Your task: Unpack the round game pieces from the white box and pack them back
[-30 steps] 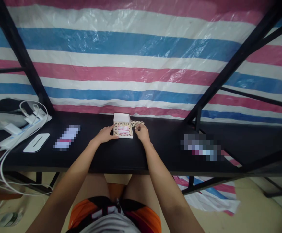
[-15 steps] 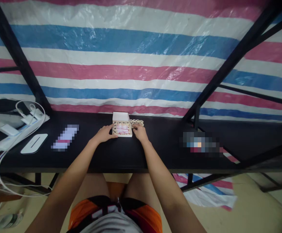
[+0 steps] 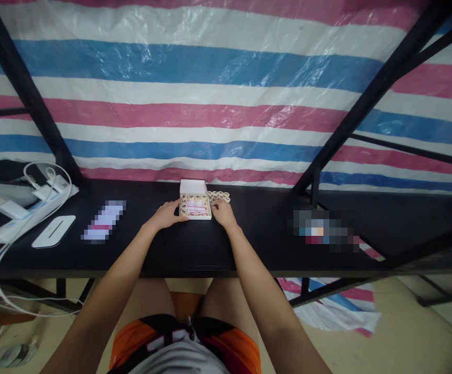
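Note:
A small white box (image 3: 200, 217) stands on the black desk with its lid (image 3: 194, 187) raised at the back. Inside lie round Chinese chess pieces (image 3: 184, 208) and a folded sheet with pink lines (image 3: 197, 206). My left hand (image 3: 166, 214) grips the box at its left side, thumb along the front edge. At the box's right edge, my right hand (image 3: 224, 212) has its fingers curled together; whatever they pinch is hidden. Just behind those fingers, several more chess pieces (image 3: 221, 195) are grouped on the desk.
To the left are a blurred phone-like item (image 3: 104, 222), a white flat device (image 3: 54, 231) and a power strip (image 3: 35, 213) with white cables. A pixelated object (image 3: 319, 228) lies on the right. Black metal posts (image 3: 331, 143) and a striped plastic sheet (image 3: 210, 114) stand behind.
Both hands stay at the box almost unmoved. The right fingers have shifted very slightly along the box's right edge; the view has moved a touch.

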Tool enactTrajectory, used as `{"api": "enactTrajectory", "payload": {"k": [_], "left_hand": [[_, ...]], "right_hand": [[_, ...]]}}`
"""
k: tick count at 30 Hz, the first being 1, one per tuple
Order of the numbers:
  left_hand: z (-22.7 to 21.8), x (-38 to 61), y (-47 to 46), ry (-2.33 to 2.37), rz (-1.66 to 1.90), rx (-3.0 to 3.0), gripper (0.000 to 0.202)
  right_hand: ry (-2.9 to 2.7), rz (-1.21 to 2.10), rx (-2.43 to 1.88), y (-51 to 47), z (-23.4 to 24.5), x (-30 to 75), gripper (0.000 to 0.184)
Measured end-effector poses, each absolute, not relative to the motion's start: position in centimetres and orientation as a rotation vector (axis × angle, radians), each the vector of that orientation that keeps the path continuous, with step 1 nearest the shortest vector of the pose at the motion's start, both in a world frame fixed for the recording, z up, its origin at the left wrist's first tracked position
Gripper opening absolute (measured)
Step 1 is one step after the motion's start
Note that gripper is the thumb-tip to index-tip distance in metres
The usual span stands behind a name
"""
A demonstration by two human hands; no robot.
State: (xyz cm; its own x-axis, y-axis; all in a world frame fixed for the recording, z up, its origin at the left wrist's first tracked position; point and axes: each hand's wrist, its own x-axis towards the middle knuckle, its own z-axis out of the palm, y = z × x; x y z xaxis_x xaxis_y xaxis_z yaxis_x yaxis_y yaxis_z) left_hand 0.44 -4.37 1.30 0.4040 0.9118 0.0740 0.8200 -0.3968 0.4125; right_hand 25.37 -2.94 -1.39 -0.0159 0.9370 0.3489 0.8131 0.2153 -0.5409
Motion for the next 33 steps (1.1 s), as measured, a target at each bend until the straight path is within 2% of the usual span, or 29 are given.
{"api": "enactTrajectory", "payload": {"k": [8,13,22,33], "left_hand": [[1.4,0.4,-4.5,1.499,0.426,2.339,0.09],[1.3,0.5,-4.5,1.519,0.422,2.35,0.089],[1.8,0.6,-4.7,1.504,0.41,2.4,0.074],[1.6,0.5,-4.7,1.518,0.382,2.411,0.078]], "right_hand": [[-1.881,0.235,-1.548,-3.0,-1.4,25.3,0.03],[-1.847,0.103,-1.391,-3.7,-0.4,24.3,0.027],[-2.344,0.033,-0.923,-6.5,0.5,18.7,0.024],[-2.356,0.069,-1.024,-6.6,0.4,18.6,0.019]]}}
